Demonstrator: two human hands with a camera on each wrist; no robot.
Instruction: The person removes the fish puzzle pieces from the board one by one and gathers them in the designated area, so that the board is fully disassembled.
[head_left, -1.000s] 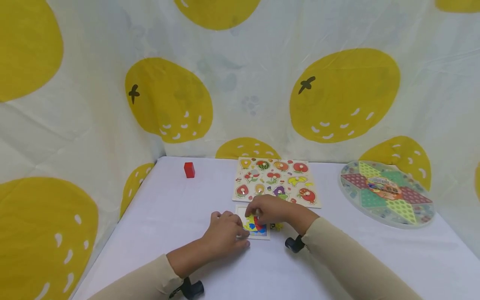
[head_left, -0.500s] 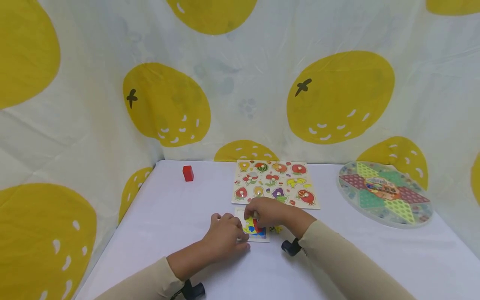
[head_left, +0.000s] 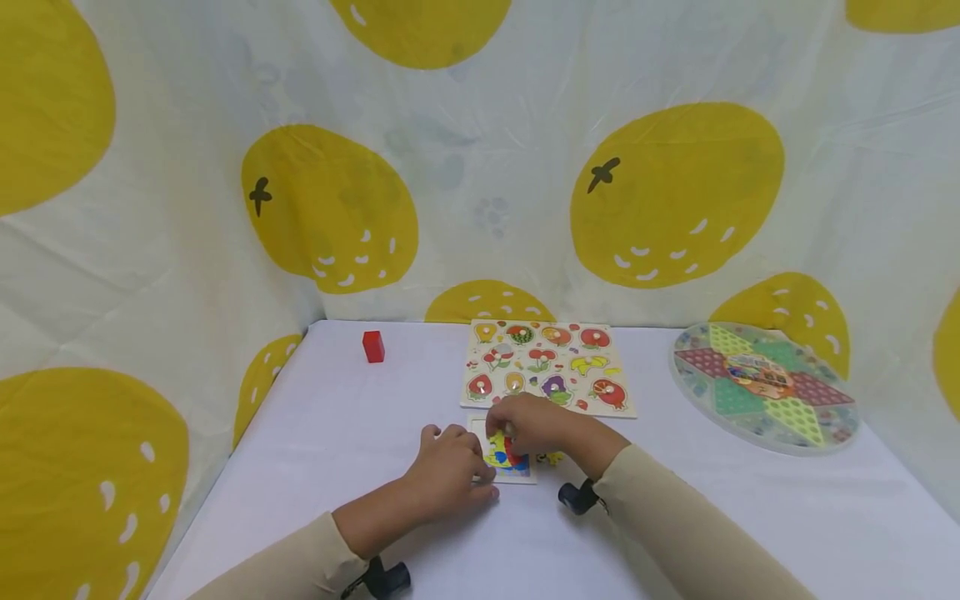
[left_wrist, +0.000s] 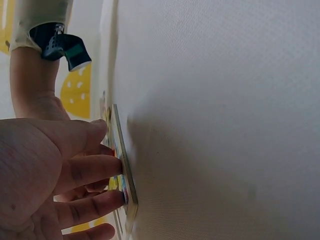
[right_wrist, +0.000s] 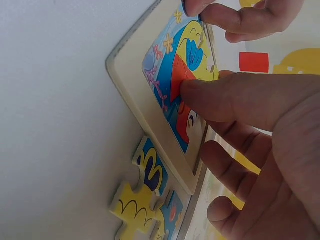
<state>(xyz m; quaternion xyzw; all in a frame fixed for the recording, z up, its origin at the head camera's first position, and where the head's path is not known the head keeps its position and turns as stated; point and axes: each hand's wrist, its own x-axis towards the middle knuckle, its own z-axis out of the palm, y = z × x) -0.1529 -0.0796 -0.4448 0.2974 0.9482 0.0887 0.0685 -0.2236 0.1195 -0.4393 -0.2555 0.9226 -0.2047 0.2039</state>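
Observation:
A small framed jigsaw puzzle (right_wrist: 150,120) with a yellow, red and blue fish picture lies on the table between the hands. My right hand (head_left: 528,423) bends over it; in the right wrist view the thumb and fingers pinch a red puzzle piece (right_wrist: 178,75) within the frame. At the puzzle's left side, my left hand (head_left: 446,475) rests fairly straight fingertips on the frame, as the left wrist view shows. Several loose puzzle pieces (right_wrist: 135,207), yellow and blue, lie beside the frame, partly behind the right hand in the head view.
Behind the small puzzle lies a fruit peg board (head_left: 543,367). A round Chinese checkers board (head_left: 765,387) sits at the right. Far left on the table stands a red block (head_left: 373,347). A patterned curtain (head_left: 487,167) closes off the back.
Both hands keep almost the same pose at the puzzle. The head view has shifted slightly, so the whole scene sits a little lower and further left.

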